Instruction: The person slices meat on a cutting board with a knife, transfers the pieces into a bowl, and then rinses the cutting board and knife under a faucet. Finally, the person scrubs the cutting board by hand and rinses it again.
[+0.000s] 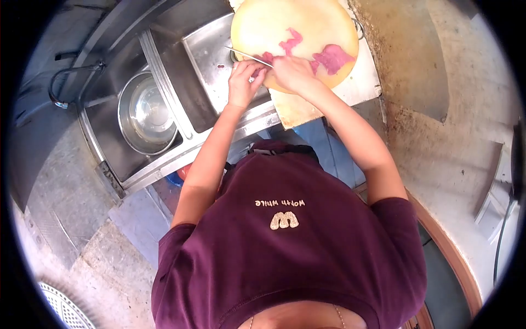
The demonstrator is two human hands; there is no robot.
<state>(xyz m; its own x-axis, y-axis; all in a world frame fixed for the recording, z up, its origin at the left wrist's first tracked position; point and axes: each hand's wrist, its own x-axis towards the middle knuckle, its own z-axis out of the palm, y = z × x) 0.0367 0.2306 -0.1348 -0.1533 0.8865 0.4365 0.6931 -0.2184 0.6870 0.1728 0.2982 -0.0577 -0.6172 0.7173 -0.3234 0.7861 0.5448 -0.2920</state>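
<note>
My right hand (294, 73) is closed around the handle of a knife (246, 55), whose thin blade points left past the edge of the cutting board. My left hand (244, 83) is at the near left rim of the board, just below the blade, its fingers curled on a piece of pink meat (256, 73), largely hidden by them. The round yellowish cutting board (263, 24) also carries a flat slice of pink meat (333, 58) right of my right hand and a narrow strip of meat (291, 40) beyond it.
Left of the board is a steel double sink (164, 88). A round metal bowl (125, 112) with clear liquid stands in its left basin, beside a curved faucet (57, 82). The board rests on a pale, stained slab (296, 109). A stained wall (422, 131) rises at right.
</note>
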